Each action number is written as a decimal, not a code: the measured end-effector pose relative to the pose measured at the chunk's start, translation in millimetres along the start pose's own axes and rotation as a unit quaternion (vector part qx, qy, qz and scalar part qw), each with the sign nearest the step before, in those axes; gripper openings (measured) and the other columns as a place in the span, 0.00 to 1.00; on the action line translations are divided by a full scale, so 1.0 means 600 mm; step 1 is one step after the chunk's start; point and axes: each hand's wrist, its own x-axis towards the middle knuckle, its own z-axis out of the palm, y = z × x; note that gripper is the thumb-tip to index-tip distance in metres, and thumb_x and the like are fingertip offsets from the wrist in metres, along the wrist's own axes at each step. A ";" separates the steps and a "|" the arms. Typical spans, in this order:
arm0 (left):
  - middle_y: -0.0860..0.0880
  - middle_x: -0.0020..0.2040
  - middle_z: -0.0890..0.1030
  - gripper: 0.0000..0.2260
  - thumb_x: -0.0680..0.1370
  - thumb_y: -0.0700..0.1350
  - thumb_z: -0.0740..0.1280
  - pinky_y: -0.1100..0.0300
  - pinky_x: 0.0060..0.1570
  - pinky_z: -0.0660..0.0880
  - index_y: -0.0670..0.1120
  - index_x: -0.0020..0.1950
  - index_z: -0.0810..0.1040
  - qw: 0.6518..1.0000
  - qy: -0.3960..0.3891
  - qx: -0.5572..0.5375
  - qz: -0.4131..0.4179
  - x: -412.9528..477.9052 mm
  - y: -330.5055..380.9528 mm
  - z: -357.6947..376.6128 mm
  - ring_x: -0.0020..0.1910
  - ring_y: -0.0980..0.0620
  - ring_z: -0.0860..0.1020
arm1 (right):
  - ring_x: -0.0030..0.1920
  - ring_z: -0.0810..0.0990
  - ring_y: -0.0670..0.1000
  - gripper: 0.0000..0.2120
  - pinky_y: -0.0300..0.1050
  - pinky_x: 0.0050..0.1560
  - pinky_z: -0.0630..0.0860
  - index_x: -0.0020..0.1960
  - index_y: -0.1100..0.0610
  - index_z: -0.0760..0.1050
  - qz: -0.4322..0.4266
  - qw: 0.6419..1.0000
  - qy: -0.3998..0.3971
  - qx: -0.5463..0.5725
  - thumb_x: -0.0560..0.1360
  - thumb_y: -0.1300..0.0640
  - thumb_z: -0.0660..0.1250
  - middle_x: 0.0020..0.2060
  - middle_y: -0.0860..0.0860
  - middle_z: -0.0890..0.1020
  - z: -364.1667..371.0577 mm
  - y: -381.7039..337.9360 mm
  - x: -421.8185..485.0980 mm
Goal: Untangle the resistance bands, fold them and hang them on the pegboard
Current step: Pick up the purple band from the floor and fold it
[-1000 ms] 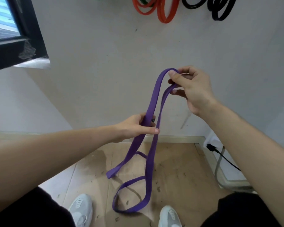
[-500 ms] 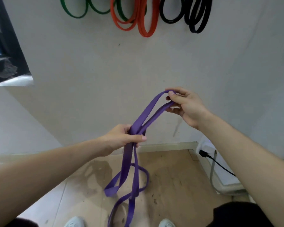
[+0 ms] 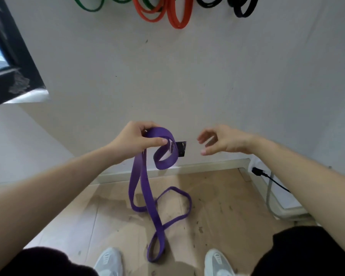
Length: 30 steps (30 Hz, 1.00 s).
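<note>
From the head camera, the left hand (image 3: 136,141) grips the purple band (image 3: 141,188) at its top fold, thumb pressed across the strap. A short loop hangs just beside the fist, while long strands drop to the floor (image 3: 217,206) and cross there between the shoes. The right hand (image 3: 223,141) holds nothing; its fingers are spread and loosely bent, near that short loop but apart from it. It would do best to catch the low crossing, shake out the twist, and lay the strands flat before doubling the band.

Scuffed, dirt-speckled tan floor (image 3: 217,206) with two white shoes (image 3: 108,261) on it
</note>
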 end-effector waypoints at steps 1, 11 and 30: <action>0.49 0.45 0.87 0.10 0.73 0.45 0.78 0.63 0.44 0.79 0.47 0.53 0.85 1.000 0.000 0.008 0.011 0.000 0.003 -0.002 0.41 0.57 0.83 | 0.59 0.80 0.48 0.28 0.49 0.61 0.79 0.66 0.50 0.74 -0.023 0.999 0.026 0.017 0.69 0.49 0.79 0.59 0.47 0.79 0.003 -0.014 0.000; 0.46 0.43 0.86 0.11 0.73 0.50 0.77 0.53 0.47 0.80 0.47 0.53 0.86 0.998 0.001 0.029 0.052 -0.011 0.034 0.008 0.40 0.53 0.81 | 0.52 0.84 0.55 0.19 0.55 0.59 0.80 0.62 0.55 0.77 -0.151 0.984 0.052 0.083 0.73 0.52 0.76 0.50 0.55 0.85 0.062 -0.091 -0.002; 0.44 0.47 0.86 0.14 0.72 0.40 0.78 0.50 0.55 0.82 0.45 0.52 0.76 0.995 -0.085 -0.005 -0.046 -0.015 0.009 0.041 0.48 0.46 0.85 | 0.48 0.81 0.47 0.08 0.40 0.56 0.78 0.57 0.59 0.79 -0.225 0.903 0.245 0.272 0.78 0.62 0.69 0.46 0.52 0.83 -0.020 -0.130 -0.035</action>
